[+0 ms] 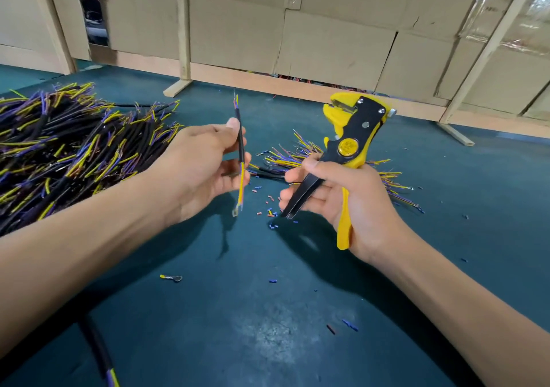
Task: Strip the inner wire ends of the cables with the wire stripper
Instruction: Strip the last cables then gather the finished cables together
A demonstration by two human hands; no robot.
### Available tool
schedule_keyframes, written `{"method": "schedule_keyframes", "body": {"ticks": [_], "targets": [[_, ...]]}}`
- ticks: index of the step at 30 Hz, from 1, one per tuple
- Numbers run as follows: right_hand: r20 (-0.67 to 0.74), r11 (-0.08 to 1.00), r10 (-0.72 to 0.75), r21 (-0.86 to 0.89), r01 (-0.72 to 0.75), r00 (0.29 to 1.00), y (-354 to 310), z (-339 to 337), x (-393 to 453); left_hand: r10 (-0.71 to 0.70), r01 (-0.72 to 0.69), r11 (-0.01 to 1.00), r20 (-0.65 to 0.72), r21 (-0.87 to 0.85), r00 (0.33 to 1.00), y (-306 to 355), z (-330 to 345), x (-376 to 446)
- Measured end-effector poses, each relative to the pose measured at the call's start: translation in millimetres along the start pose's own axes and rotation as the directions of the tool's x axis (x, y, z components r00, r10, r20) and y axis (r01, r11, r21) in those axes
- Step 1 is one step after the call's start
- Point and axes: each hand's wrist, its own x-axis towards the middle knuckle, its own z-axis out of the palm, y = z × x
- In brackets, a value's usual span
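both hands are raised over the dark green table top in the head view. left hand pinches one short cable between thumb and fingers, and the cable stands almost upright. its black jacket is in the middle; at 12 o'clock short yellow and blue inner wires come out, and at 6 o'clock a longer yellow wire hangs down to a small ring terminal.

right hand grips the yellow and black wire stripper, fingers curled around both handles, the head of the tool pointing to 12 o'clock. the stripper is at 3 o'clock from the cable and apart from it, not touching.

at 9 o'clock lies a big heap of black cables with yellow and purple ends. behind the right hand, at 2 o'clock from centre, lies a smaller pile of cables. small bits of cut insulation, blue and red, are scattered on the table between the hands. one loose ring terminal lies at 7 o'clock. cardboard boxes stand at 12 o'clock behind wooden slats.
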Motion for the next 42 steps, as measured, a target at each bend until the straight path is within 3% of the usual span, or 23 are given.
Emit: {"method": "schedule_keyframes", "body": {"ticks": [5,9,13,16,20,24,30,35,42], "targets": [[0.15,0.998,0.024,-0.059,-0.016,0.988,0,12,-7,0.158,-0.147,0.966,0.034,-0.211,0.987,5,7,-6],[0.204,1.0,0.01,-0.017,-0.006,0.979,1,16,-11,0.207,-0.187,0.957,0.074,-0.221,0.975,5,11,-10],[0.204,1.0,-0.002,0.009,0.0,0.979,-1,15,-10,0.275,-0.259,0.96,0.162,-0.109,0.948,3,10,-12],[0.125,0.999,-0.042,0.036,0.037,0.991,-4,14,-9,0.323,-0.353,0.934,0.292,0.055,0.9,1,9,-13],[-0.022,0.985,-0.15,0.088,0.151,0.989,-16,9,-4,0.291,-0.44,0.858,0.455,0.265,0.842,-5,7,-17],[-0.076,0.97,-0.203,0.12,0.211,0.976,-29,2,-3,0.231,-0.439,0.841,0.522,0.317,0.821,-13,11,-22],[-0.1,0.962,-0.248,0.089,0.257,0.964,-32,0,-3,0.211,-0.423,0.843,0.517,0.333,0.829,-13,13,-25],[-0.126,0.956,-0.29,-0.001,0.293,0.949,-29,3,-4,0.337,-0.486,0.828,0.445,0.28,0.83,-15,19,-30],[-0.112,0.945,-0.327,-0.018,0.327,0.938,-27,7,-5,0.519,-0.638,0.634,0.371,0.437,0.77,-11,20,-33]]}}
